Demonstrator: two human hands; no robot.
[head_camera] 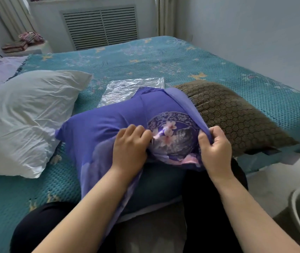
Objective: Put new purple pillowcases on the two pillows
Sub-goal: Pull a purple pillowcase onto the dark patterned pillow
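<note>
Bunching looks like the main risk: both hands clutch gathered cloth near the case's (112, 128) open end, and if they tug unevenly the thin fabric could twist on the pillow (236, 117) or slip back off it. The left hand (130, 149) has its fingers curled into a fold near the floral medallion; the right hand (215, 145) pinches the purple hem, thumb over the edge. That case is deep purple with a pale pink flower print, creased, lying at the bed's (163, 57) near edge, partly over the brown honeycomb pillow. A second, white pillow (28, 114) lies bare to the left, near a clear plastic bag (127, 90).
</note>
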